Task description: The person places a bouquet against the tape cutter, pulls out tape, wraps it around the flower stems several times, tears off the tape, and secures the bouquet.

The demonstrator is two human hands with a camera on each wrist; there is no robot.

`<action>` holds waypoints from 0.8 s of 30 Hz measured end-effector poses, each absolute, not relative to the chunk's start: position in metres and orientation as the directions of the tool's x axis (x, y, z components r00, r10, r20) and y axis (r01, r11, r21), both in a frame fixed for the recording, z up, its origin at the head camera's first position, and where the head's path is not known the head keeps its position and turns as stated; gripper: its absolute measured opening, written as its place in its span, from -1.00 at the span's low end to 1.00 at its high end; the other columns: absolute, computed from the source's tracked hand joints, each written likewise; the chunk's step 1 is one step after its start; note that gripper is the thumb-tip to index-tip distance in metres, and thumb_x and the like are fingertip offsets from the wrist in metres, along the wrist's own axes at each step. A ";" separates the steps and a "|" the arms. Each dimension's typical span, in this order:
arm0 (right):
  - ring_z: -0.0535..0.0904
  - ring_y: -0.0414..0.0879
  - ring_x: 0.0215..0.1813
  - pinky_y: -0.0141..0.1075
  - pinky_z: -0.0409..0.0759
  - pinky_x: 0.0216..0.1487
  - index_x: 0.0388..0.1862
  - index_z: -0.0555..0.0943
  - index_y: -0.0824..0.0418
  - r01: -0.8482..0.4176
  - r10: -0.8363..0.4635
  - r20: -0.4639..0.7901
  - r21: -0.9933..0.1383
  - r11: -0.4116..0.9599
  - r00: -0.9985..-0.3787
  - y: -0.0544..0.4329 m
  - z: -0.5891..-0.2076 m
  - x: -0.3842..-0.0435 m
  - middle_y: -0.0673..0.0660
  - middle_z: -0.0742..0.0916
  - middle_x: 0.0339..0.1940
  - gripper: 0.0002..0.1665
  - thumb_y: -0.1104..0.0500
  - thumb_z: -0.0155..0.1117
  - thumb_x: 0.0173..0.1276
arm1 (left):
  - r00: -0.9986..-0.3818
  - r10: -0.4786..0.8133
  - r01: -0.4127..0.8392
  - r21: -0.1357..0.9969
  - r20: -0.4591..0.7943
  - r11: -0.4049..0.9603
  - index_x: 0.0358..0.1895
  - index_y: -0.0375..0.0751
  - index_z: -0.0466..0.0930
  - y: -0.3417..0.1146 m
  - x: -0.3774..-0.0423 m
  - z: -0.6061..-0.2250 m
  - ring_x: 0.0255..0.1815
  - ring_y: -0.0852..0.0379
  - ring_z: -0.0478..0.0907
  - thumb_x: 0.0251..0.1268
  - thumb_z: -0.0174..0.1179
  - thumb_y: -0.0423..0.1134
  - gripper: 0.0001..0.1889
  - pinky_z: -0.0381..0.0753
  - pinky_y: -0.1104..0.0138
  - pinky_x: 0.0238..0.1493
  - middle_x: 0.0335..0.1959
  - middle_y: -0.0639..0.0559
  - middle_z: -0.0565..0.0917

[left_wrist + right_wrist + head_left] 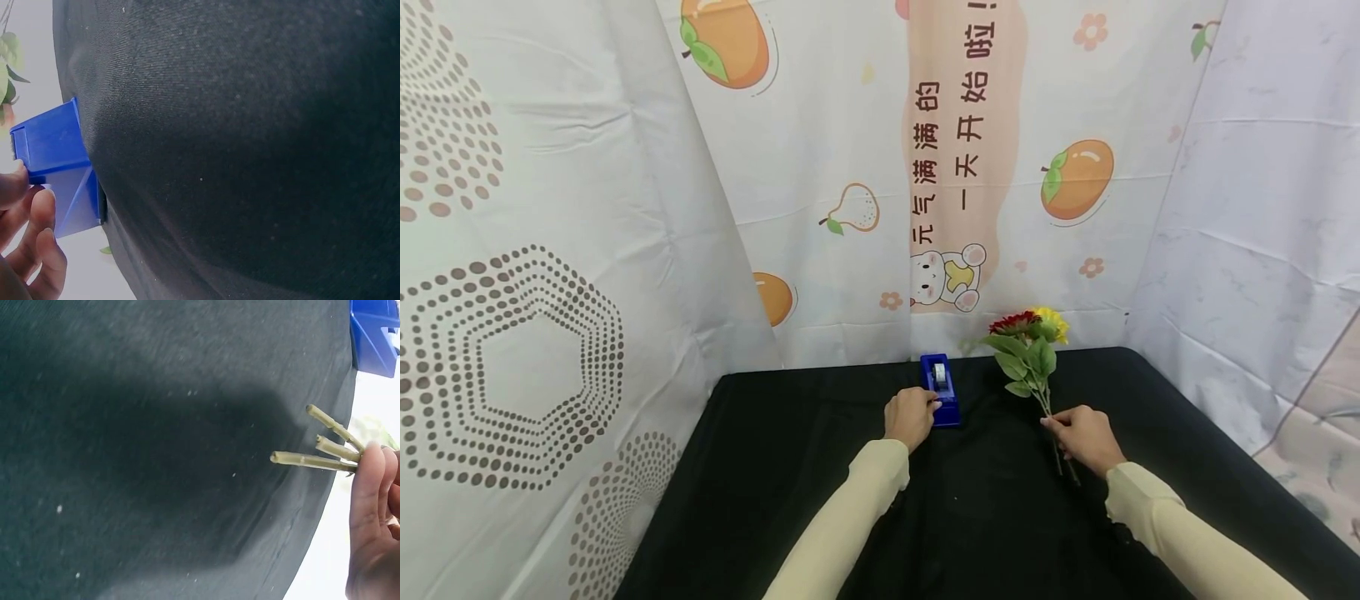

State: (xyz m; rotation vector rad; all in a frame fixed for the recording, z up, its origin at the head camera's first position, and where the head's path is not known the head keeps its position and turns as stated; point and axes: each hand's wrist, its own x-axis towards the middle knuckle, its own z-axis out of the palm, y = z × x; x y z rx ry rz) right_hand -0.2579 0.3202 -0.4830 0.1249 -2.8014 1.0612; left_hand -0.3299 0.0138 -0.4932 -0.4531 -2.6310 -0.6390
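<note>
A blue tape dispenser stands on the black cloth near its far edge, with a roll of clear tape in it. My left hand is over its left side, thumb and fingertips pinching the tape at the top edge. Seen from the left wrist, the curled fingers sit close against the blue body. To the right, my right hand grips a small bunch of flowers by the stems, red and yellow heads pointing away. Three cut stem ends stick out below the fingers in the right wrist view.
A black cloth covers the table. Behind it hangs a white curtain printed with fruit and writing. More pale curtains close in the left and right sides.
</note>
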 end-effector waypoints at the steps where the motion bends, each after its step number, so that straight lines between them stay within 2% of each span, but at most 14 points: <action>1: 0.61 -0.10 -0.57 -0.26 0.61 -0.52 -0.01 0.74 0.45 -0.122 -0.022 0.160 -0.652 0.748 -0.987 0.321 -0.483 -0.258 0.06 0.64 -0.60 -0.60 0.09 0.25 0.55 | -0.870 0.213 0.393 0.366 0.444 0.843 -0.03 0.06 0.85 0.014 -0.330 -0.493 -0.27 0.17 0.73 0.46 0.30 -0.08 -0.81 0.68 0.24 -0.29 -0.11 0.15 0.81; 16: 0.59 -0.09 -0.61 -0.22 0.58 -0.53 -0.23 0.78 0.38 -0.080 0.005 0.141 -0.595 0.800 -0.990 0.343 -0.483 -0.251 0.02 0.60 -0.66 -0.65 0.12 0.24 0.55 | -0.878 0.213 0.387 0.375 0.428 0.843 -0.02 0.05 0.84 0.014 -0.328 -0.491 -0.31 0.16 0.73 0.47 0.29 -0.09 -0.81 0.66 0.26 -0.34 -0.11 0.13 0.81; 24: 0.60 -0.10 -0.60 -0.21 0.58 -0.51 -0.27 0.77 0.38 -0.044 0.022 0.108 -0.574 0.818 -0.994 0.359 -0.484 -0.250 0.02 0.61 -0.68 -0.64 0.13 0.21 0.56 | -0.878 0.216 0.386 0.365 0.427 0.847 -0.01 0.06 0.84 0.014 -0.328 -0.491 -0.32 0.17 0.72 0.47 0.28 -0.08 -0.80 0.65 0.27 -0.36 -0.11 0.14 0.81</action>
